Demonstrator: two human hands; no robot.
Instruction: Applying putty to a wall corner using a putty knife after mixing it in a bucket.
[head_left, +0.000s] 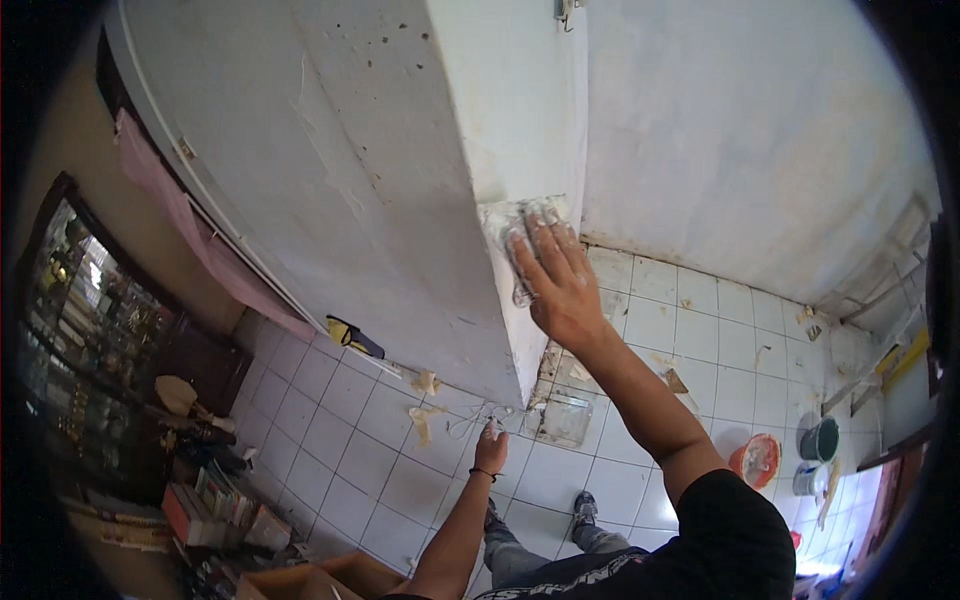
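The right hand [565, 285] is just right of the middle of the frame, at the end of an arm that rises from a black sleeve [735, 530] at the lower right and slants up and leftward. Its back faces the camera, wrist nearly in line with the forearm, fingers extended and slightly apart, pointing up and left, smeared with white. They lie over a whitish, ragged-edged pad [522, 213], which rests against the corner of a white wall [400, 220] near the centre of the frame. Whether the fingers grip the pad or only press on it, I cannot tell.

The left hand [491, 450] hangs lower, at bottom centre, its forearm coming up from the lower edge and leaning right, a dark wristband [487, 472] at the wrist. Its fingers look curled; whether they hold anything is too small to tell. Loops of thin white cord [466, 425] show just beside its fingertips, against the tiled floor [640, 385].
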